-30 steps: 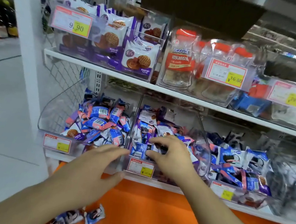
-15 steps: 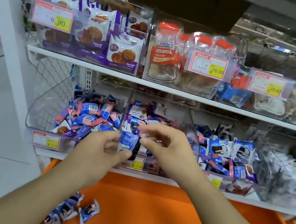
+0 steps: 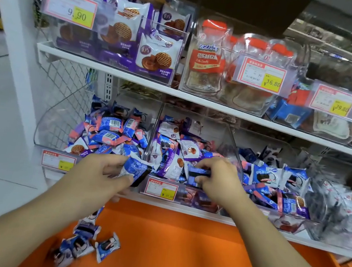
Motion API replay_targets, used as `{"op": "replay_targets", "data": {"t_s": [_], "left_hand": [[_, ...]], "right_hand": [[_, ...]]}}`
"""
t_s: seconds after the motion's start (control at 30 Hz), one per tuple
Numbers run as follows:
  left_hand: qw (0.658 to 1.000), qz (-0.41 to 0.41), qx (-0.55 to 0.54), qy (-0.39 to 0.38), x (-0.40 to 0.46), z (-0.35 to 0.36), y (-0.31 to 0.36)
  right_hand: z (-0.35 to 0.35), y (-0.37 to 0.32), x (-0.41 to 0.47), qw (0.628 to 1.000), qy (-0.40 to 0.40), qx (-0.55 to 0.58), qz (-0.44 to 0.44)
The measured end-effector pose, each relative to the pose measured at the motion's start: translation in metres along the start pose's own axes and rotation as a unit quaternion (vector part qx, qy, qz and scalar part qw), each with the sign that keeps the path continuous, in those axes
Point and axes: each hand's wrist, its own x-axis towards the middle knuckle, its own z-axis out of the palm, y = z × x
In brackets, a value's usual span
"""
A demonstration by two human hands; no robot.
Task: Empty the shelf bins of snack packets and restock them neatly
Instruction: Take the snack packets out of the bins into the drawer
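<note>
Blue packet (image 3: 135,169), crinkly and white-edged, sat gripped in the left hand (image 3: 100,175) just before the middle bin (image 3: 234,145). The right hand (image 3: 216,176) pinched another packet (image 3: 199,173) inside it. Loose packets (image 3: 87,240) lay on the orange counter (image 3: 178,245).

My left hand (image 3: 102,175) grips a blue snack packet (image 3: 135,170); my right hand (image 3: 218,179) pinches another packet (image 3: 197,174) in the middle bin (image 3: 234,145) of the shelf.

hands (image 3: 106,175): two
price tags (image 3: 71,8): five readable
loose packets on orange surface (image 3: 108,246): about four
shelves (image 3: 132,80): two
</note>
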Motion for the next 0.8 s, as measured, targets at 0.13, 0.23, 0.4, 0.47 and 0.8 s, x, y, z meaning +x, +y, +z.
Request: {"op": "replay_targets", "data": {"t_s": [0.13,0.23,0.4,0.47,0.8], "left_hand": [[0.996,0.067,0.053,0.017,-0.005,-0.006,0.005],[0.991,0.12,0.042,0.041,-0.011,-0.013,0.01],[0.98,0.185,0.065,0.022,-0.023,-0.018,0.006],[0.979,0.184,0.078,-0.027,-0.027,-0.022,-0.001],[0.976,0.059,0.194,-0.083,-0.033,-0.087,-0.06]], "right_hand": [[-0.037,-0.027,-0.026,0.98,0.053,0.192,0.019],[-0.041,-0.063,-0.046,0.923,-0.023,0.381,0.049],[-0.017,-0.107,-0.064,0.705,-0.195,0.668,0.138],[-0.016,-0.118,-0.069,0.646,-0.234,0.716,0.123],[0.083,-0.134,-0.076,0.743,-0.239,0.602,0.169]]}}
